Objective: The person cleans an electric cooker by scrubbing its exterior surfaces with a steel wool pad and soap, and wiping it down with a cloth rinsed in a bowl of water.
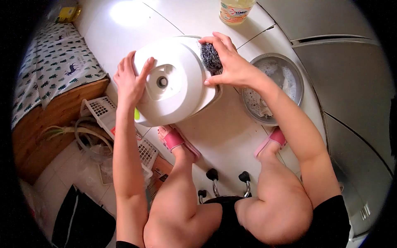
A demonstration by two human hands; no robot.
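A white rice cooker (182, 95) with a round recess and a hole in its top sits tilted on the tiled floor between my hands. My left hand (132, 80) grips its left edge, with the thumb on the top and the fingers round the side. A green patch shows just below that hand. In my right hand (227, 62) is a dark steel wool scrubber (211, 57), pressed against the cooker's right side. The thumb of this hand touches the white housing. The cooker's underside and far side are hidden.
A metal basin (301, 89) with sudsy water and a cloth stands at the right. Behind it is a detergent bottle (235, 14). Grey cabinet fronts (343, 78) line the right side. White plastic baskets (101, 106) and a wooden chest (62, 107) are at the left.
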